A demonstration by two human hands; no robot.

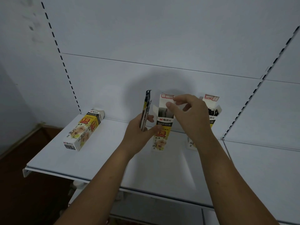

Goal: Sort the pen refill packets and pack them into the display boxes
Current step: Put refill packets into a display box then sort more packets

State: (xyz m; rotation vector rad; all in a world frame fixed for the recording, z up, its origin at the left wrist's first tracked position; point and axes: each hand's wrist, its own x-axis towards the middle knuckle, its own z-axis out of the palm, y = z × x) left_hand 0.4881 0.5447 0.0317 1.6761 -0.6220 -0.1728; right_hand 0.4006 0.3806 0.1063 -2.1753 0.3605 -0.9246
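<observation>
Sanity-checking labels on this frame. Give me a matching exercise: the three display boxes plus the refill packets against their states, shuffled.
Things
1. left box
2. middle box
3. right box
4. refill packets

States
A. gripped in the left hand
B. upright, partly hidden behind the right hand
C. lying flat on the shelf
D. upright, top flap open, right hand at the flap

Pairs: 1-C; 2-D; 3-B; 4-A
</observation>
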